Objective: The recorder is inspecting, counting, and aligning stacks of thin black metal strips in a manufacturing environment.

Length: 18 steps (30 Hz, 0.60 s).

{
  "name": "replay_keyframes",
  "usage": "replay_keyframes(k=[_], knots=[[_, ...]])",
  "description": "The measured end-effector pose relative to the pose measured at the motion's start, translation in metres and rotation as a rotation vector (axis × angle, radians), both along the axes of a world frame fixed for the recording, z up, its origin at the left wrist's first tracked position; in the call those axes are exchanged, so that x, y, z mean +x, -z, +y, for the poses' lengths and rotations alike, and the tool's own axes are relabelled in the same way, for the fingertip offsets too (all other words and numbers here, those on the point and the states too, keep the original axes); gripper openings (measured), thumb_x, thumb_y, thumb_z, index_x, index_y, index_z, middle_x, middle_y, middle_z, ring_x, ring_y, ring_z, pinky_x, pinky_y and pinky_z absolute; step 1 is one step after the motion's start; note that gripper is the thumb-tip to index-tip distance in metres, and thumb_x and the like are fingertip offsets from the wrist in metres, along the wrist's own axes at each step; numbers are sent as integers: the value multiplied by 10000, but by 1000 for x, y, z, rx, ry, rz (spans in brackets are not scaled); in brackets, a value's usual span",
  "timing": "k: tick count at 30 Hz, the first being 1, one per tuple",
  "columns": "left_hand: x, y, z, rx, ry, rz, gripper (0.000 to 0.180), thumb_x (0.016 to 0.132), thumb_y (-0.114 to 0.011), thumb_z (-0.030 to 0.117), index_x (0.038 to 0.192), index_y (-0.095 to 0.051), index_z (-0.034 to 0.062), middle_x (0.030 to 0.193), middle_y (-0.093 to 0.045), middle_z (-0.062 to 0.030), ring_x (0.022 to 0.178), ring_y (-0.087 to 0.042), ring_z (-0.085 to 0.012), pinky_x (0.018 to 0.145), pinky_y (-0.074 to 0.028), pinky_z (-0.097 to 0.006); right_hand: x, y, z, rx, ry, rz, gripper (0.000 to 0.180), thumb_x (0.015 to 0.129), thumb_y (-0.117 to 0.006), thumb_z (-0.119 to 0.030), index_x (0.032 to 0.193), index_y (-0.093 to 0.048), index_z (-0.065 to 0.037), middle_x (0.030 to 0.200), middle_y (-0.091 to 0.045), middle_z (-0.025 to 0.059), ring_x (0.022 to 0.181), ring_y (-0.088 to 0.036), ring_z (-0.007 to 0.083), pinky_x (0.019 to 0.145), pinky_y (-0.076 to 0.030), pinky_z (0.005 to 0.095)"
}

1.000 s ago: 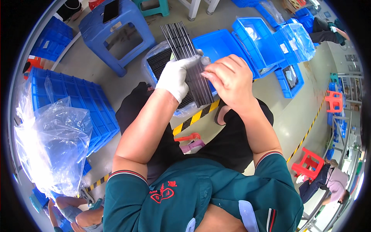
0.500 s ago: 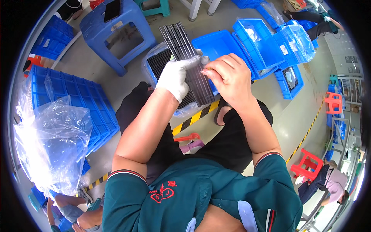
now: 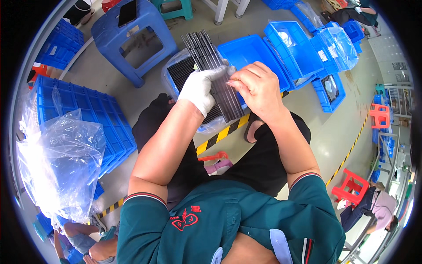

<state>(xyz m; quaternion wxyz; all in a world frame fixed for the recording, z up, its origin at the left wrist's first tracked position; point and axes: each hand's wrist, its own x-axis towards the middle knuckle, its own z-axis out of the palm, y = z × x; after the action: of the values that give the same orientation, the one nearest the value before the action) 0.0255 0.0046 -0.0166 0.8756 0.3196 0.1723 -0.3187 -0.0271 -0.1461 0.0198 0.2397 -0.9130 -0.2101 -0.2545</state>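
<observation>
My left hand, in a white glove, is closed around a bundle of long, thin dark strips. The bundle leans, with its far ends fanned slightly apart toward the upper left. Bare, my right hand is at the bundle's right side, thumb and fingertips pinched together close to the strips. What the pinch holds, if anything, is too small to make out. Beneath the bundle stands a plastic-lined blue crate with rows of similar dark strips, partly hidden by my left hand and the bundle.
A blue bin stands just beyond my right hand, beside more blue crates. At the upper left is a blue stool with a dark phone on it. Stacked blue crates and clear plastic are to my left.
My right hand has shifted slightly left, its fingertips still by the bundle. The bundle's far ends have dipped a little, while my left hand keeps its hold.
</observation>
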Motion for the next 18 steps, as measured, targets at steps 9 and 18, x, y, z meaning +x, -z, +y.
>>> replay_keyframes(k=[9,18], knots=[[2,6,2,33,10,23,140,910,-573,58,1016,-646,3,937,-675,-119,847,-663,-243,780,-548,-373,-2,4,5,-20,49,-31,120,737,-747,-135,756,-646,-71,705,-618,58,649,-563,254,625,-461,355],[-1,1,2,-11,25,-17,162,862,-635,3,1024,-632,-4,935,-670,-116,837,-666,-229,748,-547,-362,-5,-1,0,17,-38,66,120,757,-728,-141,799,-643,-67,749,-626,68,730,-593,282,665,-488,375]])
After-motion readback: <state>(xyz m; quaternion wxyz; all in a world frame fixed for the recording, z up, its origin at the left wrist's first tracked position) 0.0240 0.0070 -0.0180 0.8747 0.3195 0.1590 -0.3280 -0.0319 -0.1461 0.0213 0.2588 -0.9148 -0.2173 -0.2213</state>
